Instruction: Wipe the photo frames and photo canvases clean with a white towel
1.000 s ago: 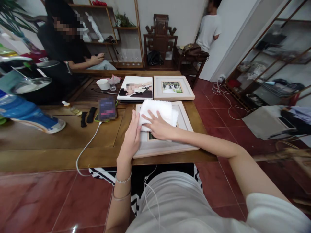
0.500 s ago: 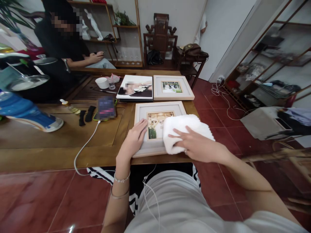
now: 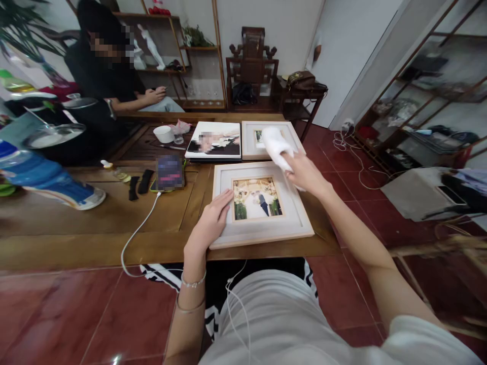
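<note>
A light wooden picture frame [image 3: 262,230] with a wedding photo lies flat on the wooden table [image 3: 95,218] in front of me. My left hand [image 3: 211,223] rests on the frame's left side, fingers laid flat on the mat. My right hand [image 3: 304,172] is raised over the frame's far right corner and grips a white towel [image 3: 277,144], which hangs above a second, smaller frame [image 3: 251,152] farther back. A frameless photo print [image 3: 215,139] lies to the left of that second frame.
A phone [image 3: 168,171] with a white charging cable [image 3: 139,230] lies left of the frame, beside two small black items [image 3: 139,183]. A white cup [image 3: 163,133] stands farther back. A person in black [image 3: 106,86] sits across the table. Shelves line the right side.
My right hand swept the towel from the frame's top to its lower right, then lifted it up and back over the far frame. The photo is now uncovered. My left hand stayed put.
</note>
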Available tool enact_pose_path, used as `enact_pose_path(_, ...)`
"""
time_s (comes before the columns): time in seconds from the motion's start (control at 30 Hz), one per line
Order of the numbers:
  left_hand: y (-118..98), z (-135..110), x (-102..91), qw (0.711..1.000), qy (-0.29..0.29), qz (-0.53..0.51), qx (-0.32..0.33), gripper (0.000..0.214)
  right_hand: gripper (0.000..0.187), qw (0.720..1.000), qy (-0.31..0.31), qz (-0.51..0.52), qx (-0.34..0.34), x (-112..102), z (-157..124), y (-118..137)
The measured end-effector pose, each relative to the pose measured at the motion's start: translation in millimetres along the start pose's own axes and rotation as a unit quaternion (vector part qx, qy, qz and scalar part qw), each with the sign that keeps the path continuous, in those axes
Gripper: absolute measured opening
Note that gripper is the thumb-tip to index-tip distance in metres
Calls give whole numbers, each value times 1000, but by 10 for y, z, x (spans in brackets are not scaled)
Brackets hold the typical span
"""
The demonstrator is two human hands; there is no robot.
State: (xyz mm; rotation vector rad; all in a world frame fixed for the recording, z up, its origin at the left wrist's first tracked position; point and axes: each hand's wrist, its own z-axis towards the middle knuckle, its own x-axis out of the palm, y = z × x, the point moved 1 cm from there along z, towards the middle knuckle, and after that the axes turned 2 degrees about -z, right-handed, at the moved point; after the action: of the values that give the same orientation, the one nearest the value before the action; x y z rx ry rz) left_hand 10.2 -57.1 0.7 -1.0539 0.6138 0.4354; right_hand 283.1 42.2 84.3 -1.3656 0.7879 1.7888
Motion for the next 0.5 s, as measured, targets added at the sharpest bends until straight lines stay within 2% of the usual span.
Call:
enact_pose_path(0.1,-8,-5,-4,1000,-3,-4,0,43,71,996,-55,-67,-37,15,179,-5)
enact_pose_path(0.17,2,-9,-2,1000,-8,-4,-2,42,69,993,-26,-82,-76,119,207,47)
enact_pose_path(0.23,20,-12,0,1000,-10,-5,-4,43,64,991,32,-84,-96,265,169,128)
enact_pose_path(0.3,39,-14,0,1000,-12,-6,-5,43,58,989,72,-92,-92,380,77,225)
enact_pose_path(0.37,51,-17,-2,1000,-17,-8,-6,43,56,987,87,-102,-84,407,-62,329)
enact_pose_path(0.43,56,-20,-5,1000,-22,-10,-7,44,56,985,109,-96,-91,331,-252,440)
enact_pose_path(0.5,55,-21,-6,1000,-24,-9,-7,44,57,980,146,-72,-113,168,-493,554)
